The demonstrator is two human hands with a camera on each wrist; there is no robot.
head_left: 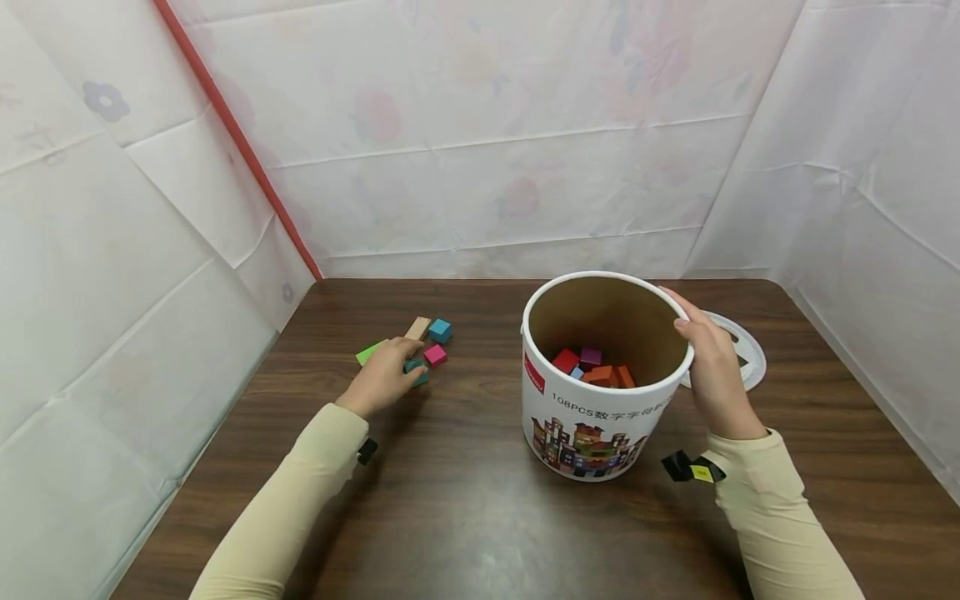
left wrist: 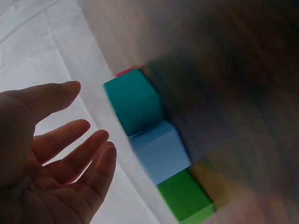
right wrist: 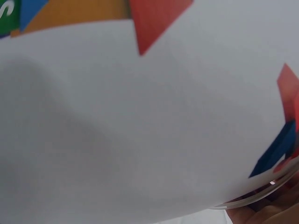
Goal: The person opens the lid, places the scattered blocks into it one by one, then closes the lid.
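White sheets with faint flower prints (head_left: 487, 167) close the space on three sides, and a red strip (head_left: 232, 133) runs down the left corner. Between them lies our dark wooden table (head_left: 465, 517).

Our right hand (head_left: 712, 367) grips the rim of the white bucket (head_left: 592, 408) at its 3 o'clock side, the fingers curled over the edge. This bucket stands a little right of the table's middle, upright and open, with red, purple and orange blocks (head_left: 592, 367) at its bottom. In the right wrist view we see only its printed white wall (right wrist: 140, 121), very near. Behind this hand, at 2 o'clock from the bucket, a white lid (head_left: 746, 354) lies flat on the table, partly hidden by the hand.

Our left hand (head_left: 382, 379) is at 9 o'clock from the bucket, well apart from it, and rests at a small group of loose blocks. In the left wrist view its fingers (left wrist: 88, 158) are straight and relaxed, holding nothing, just beside a teal block (left wrist: 133, 100). A light blue block (left wrist: 161, 151) touches the teal one, and a green block (left wrist: 184, 198) comes after it. In the head view a pink block (head_left: 435, 356) and a wooden block (head_left: 417, 328) lie at 1 o'clock from this hand.

The left sheet hangs near the blocks at 10 o'clock, so the room there is narrow. The table between both arms, toward 6 o'clock, is bare wood. The right edge of the table meets the right sheet.
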